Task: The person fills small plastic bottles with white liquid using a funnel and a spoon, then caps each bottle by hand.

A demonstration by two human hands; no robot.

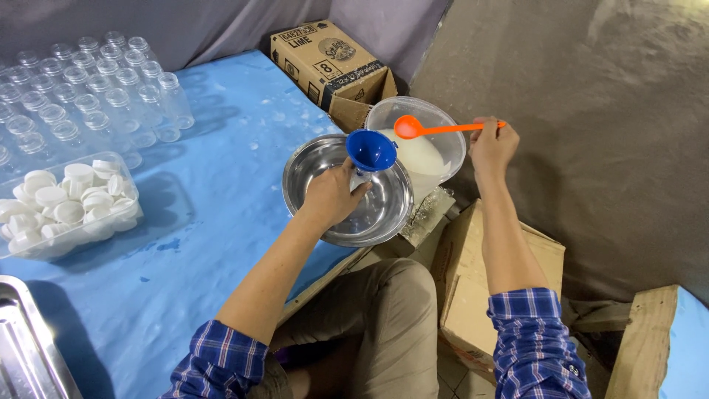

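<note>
Plaid blue sleeves (533, 341) and khaki trousers fill the bottom of the view, both forearms reaching up and away from the camera. The left hand (330, 196) is wrapped shut around a small clear bottle (360, 179), held above a steel bowl (329, 170) at the edge of the blue table (221, 222); a blue funnel (371, 150) sits upright in the bottle's neck, mouth opening upward, and the fingers hide nearly all of the bottle. The right hand (491, 144) pinches the far end of an orange spoon (443, 128) — thin-handled, with a round bowl — whose long axis runs almost level, the bowl pointing left toward the funnel and hovering just beside its rim, over a clear plastic tub (447, 125) of white liquid. Whether the spoon carries anything cannot be made out. Farther left stand rows of empty clear bottles (88, 89), the group cut off by the frame, and a clear tray of white caps (63, 203). A cardboard box (329, 66) stands behind the bowl.
</note>
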